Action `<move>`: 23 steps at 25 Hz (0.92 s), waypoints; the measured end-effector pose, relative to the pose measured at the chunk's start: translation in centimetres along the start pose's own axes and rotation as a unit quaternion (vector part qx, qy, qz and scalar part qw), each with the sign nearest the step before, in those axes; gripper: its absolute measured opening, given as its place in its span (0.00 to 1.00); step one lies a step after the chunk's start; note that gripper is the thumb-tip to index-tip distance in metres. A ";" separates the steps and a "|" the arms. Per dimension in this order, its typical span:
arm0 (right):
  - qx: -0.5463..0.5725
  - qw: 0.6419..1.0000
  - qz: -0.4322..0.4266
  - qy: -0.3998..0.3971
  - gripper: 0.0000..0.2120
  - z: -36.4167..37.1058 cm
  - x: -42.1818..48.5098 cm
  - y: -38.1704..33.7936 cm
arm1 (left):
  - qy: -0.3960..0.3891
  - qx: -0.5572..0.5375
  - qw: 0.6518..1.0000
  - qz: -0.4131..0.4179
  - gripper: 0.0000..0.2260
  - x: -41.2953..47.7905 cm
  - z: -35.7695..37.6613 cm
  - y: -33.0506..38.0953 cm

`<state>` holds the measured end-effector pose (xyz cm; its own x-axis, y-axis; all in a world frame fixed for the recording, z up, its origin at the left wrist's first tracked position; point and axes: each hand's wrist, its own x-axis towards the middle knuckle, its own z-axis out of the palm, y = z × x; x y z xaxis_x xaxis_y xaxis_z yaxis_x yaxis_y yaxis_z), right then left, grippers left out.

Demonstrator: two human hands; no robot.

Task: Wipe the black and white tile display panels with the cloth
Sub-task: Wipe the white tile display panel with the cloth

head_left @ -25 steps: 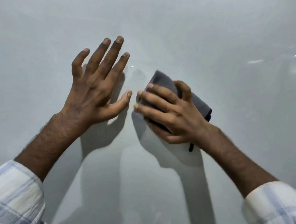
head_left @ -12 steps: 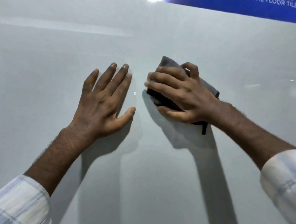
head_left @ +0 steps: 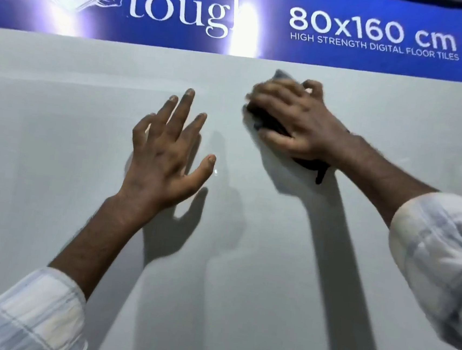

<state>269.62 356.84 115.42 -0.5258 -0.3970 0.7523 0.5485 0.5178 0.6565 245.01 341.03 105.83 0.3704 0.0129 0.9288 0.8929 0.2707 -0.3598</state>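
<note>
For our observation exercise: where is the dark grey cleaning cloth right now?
Head view, upper right of centre: the dark grey cloth is gripped under the right hand against the white tile panel, just below the blue banner.

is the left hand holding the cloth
No, the cloth is gripped under the right hand, while the left hand is bare with its fingers spread.
</note>
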 end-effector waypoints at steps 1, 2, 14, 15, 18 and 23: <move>0.021 0.991 0.129 0.023 0.29 0.0 0.8 1.1 | -0.014 0.009 1.000 0.008 0.31 0.8 0.2 -0.4; 0.027 0.964 0.261 0.039 0.29 0.4 1.7 1.3 | -0.033 0.019 0.999 0.017 0.33 1.3 0.6 -0.5; 0.032 0.962 0.267 0.054 0.29 0.1 4.7 5.2 | -0.020 0.019 0.999 0.045 0.33 2.5 2.1 1.6; 0.018 0.952 0.300 0.057 0.27 0.2 4.5 5.0 | -0.020 0.011 0.998 0.050 0.32 3.0 2.3 2.4; 0.005 0.984 0.168 0.054 0.27 0.9 3.8 1.7 | -0.016 -0.010 0.998 0.059 0.32 3.6 3.2 5.0; 0.042 0.981 0.186 0.036 0.29 -0.9 0.1 9.5 | -0.036 0.013 0.997 0.063 0.32 2.7 4.4 7.5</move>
<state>275.35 361.06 121.74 -0.2494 -0.2194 0.9432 0.6365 0.6969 0.3304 251.56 347.30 106.04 0.4584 0.1167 0.8811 0.8337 0.2870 -0.4718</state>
